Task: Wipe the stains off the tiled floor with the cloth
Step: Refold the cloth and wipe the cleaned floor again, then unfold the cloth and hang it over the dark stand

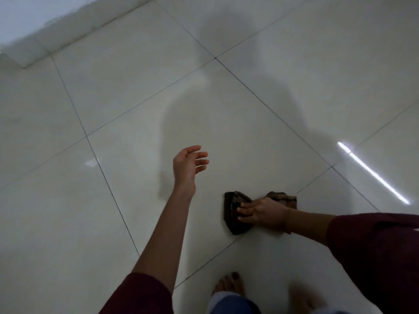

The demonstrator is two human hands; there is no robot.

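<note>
A dark brown cloth (234, 214) lies bunched on the glossy white tiled floor (127, 105), close to a grout line. My right hand (263, 211) presses down on the cloth with the fingers spread over its top. My left hand (189, 165) hovers above the floor, to the left of the cloth, fingers loosely apart and holding nothing. No distinct stain shows on the tiles; a faint pale smudge (90, 163) sits at the left by a grout line.
My bare feet (230, 284) stand on the tile at the bottom of the view. A low white skirting and wall (34, 46) run along the top left. A bright strip of reflected light (374, 173) crosses the tiles at the right.
</note>
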